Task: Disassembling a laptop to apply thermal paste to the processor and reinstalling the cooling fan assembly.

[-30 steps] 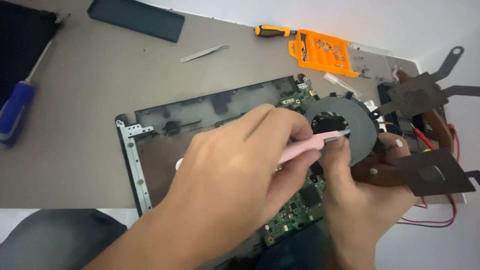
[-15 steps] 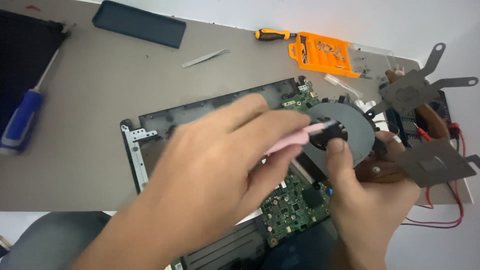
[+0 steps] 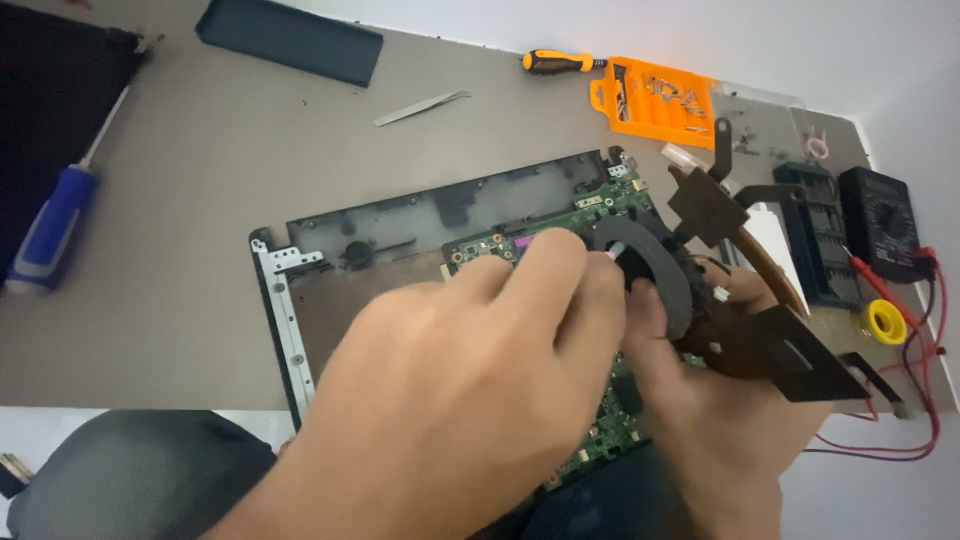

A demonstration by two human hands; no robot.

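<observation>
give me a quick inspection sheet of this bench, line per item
surface: grey-brown table, white wall behind
job's things: black round fan with copper heat pipe and dark brackets, held above an opened laptop base with green board
clutter: blue screwdriver, tweezers, orange-handled driver, orange bit case, dark bit tray, dark slab, yellow roll
grippers: left hand pinches a tool at the fan, only its pale end showing; right hand grips the fan assembly from below
cables: red leads from the black meter
surroundings: dark clothed knee at bottom left
</observation>
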